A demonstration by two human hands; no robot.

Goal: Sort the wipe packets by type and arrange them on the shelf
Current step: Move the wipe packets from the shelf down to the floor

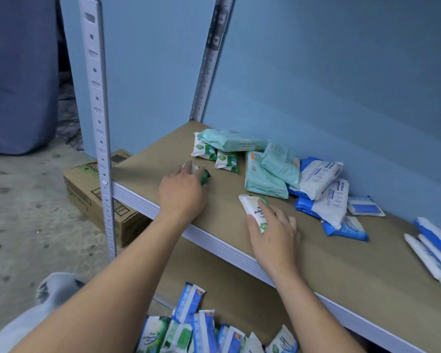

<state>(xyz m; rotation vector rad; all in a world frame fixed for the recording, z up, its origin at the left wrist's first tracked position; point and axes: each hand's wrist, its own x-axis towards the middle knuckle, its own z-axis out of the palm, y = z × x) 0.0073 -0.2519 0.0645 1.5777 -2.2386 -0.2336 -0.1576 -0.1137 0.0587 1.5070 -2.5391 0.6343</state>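
Packets [265, 174] lie heaped along the shelf's [341, 256] back edge. Left hand [182, 193] grips a green packet [203, 175] near the left edge; right hand [274, 234] grips a white packet [253, 208] near the front edge.

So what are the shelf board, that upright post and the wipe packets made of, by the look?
Shelf board: probably fibreboard, matt brown, no grain showing. Upright post: likely painted metal, pale, smooth, with punched slots. Wipe packets: thin plastic film, faintly glossy, creased, crimped ends; the small packet in the left hand and the one in the right hand look alike.
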